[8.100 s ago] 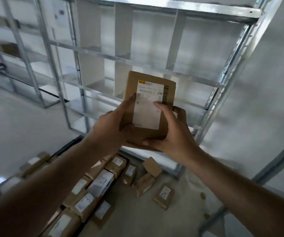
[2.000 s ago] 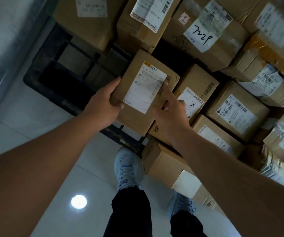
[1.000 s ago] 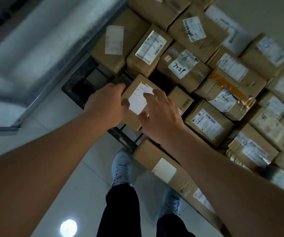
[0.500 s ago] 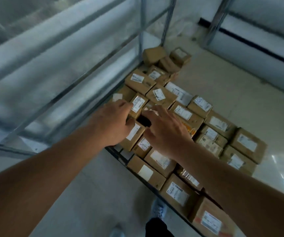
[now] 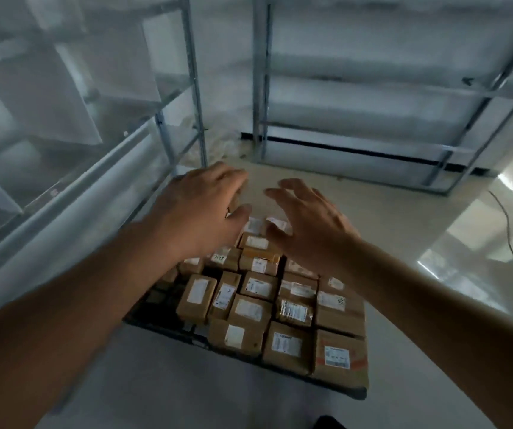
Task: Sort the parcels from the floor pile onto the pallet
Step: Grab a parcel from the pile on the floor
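**Hands lifted off the stacked pallet**

Both hands have come up off the parcels they were touching half a second ago, and the view has swung up toward the shelving. Nearest, bare pale floor (image 5: 187, 382) runs up to the black pallet (image 5: 168, 331), whose near left edge shows slats uncovered. Brown labelled parcels (image 5: 250, 332) cover the rest, packed side by side right out to the near right corner. Above them the left hand (image 5: 199, 209) and right hand (image 5: 307, 221) hover apart, fingers spread and relaxed, holding nothing. Beyond lies open floor, bounded left and ahead by metal shelving (image 5: 193, 88); a thin cable (image 5: 510, 243) trails at far right
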A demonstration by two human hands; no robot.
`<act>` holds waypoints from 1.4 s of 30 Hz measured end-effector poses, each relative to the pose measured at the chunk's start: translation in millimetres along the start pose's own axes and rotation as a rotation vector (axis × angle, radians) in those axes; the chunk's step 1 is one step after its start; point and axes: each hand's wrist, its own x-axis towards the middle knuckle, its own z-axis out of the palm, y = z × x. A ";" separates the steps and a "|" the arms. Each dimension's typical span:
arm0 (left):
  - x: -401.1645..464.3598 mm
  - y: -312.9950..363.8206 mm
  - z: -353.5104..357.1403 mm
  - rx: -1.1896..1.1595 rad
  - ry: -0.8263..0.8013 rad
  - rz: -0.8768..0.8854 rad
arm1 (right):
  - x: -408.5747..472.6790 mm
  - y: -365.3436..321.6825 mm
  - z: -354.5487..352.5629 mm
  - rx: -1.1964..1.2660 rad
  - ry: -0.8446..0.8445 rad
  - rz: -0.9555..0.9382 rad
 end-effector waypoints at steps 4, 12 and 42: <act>12.3 69.8 -47.4 -0.012 0.067 0.085 | -51.3 27.9 -72.7 -0.047 0.077 0.031; 71.5 248.0 -68.9 -0.019 0.156 0.184 | -140.9 154.6 -189.8 -0.105 0.166 0.065; 492.0 413.3 53.3 0.054 -0.047 0.048 | 47.4 588.8 -273.6 -0.006 0.024 0.074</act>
